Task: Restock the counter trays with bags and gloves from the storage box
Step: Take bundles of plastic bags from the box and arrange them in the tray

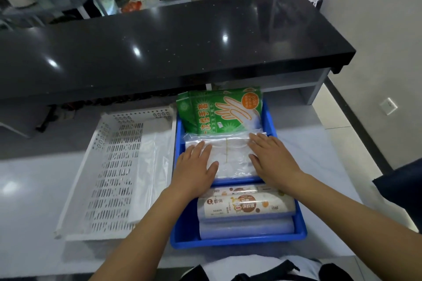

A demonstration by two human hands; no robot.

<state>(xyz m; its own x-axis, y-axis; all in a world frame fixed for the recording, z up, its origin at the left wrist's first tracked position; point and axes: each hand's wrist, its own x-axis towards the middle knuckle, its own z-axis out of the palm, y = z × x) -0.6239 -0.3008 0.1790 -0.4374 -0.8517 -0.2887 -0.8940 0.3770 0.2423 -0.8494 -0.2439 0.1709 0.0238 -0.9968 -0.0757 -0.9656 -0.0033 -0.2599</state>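
Note:
A blue tray (pixel 301 230) sits on the pale counter in front of me. At its far end a green pack of disposable gloves (pixel 219 112) leans upright. In front of that lies a flat stack of clear plastic bags (pixel 230 155). My left hand (pixel 194 166) rests flat on the stack's left side and my right hand (pixel 271 157) lies flat on its right side, fingers spread. Two rolls of cling film (pixel 246 205) lie in the tray's near end. To the left stands a white perforated basket (pixel 114 166) holding clear plastic.
A glossy black raised counter (pixel 182 36) runs across behind the trays and overhangs their far ends. A dark object (pixel 402 189) sits at the right edge. Shelves and metal trays stand in the background.

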